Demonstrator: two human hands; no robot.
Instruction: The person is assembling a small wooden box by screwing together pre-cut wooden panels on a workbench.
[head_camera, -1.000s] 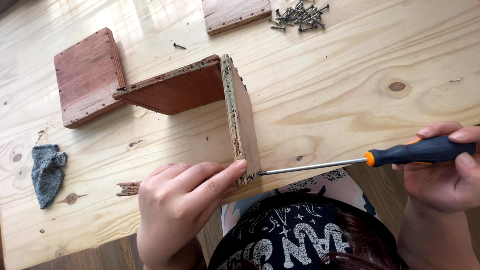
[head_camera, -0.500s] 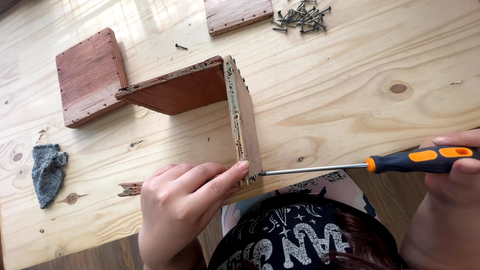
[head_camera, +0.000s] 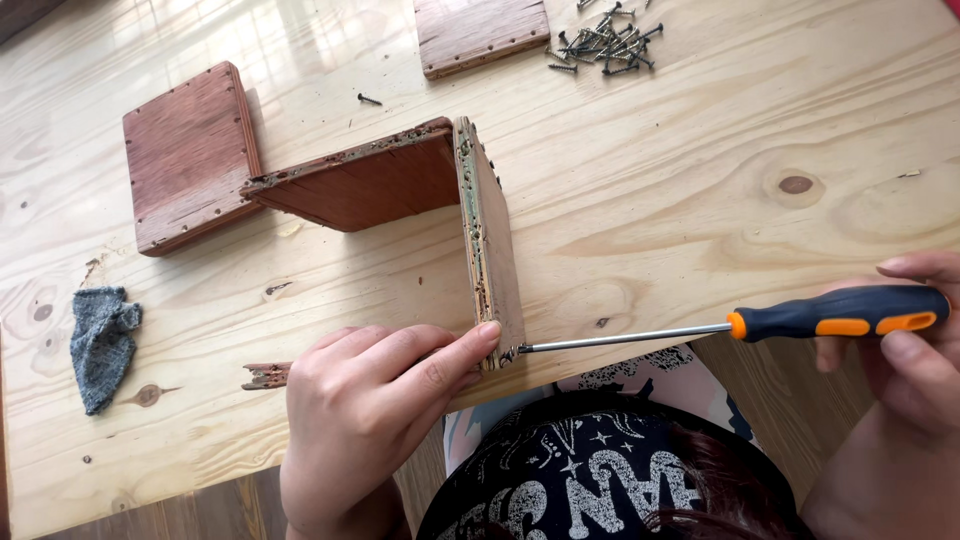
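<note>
Most of the frame is filled by a pale wooden table, on which everything is laid. At its centre a half-dismantled reddish plywood box is stood on edge, two panels joined in a corner, so that the screws along the near panel's face can be reached from the side. A loose square panel is set flat at the upper left, another panel at the top edge. The left hand is pressed against the box's near end at lower centre, fingers together, index fingertip on the panel edge (presumably to steady it). At the lower right the right hand is curled around the black-and-orange handle of a screwdriver, its tip held level against a screw at the panel's lower corner. A grey rag lies at the left, a heap of dark screws at the top.
</note>
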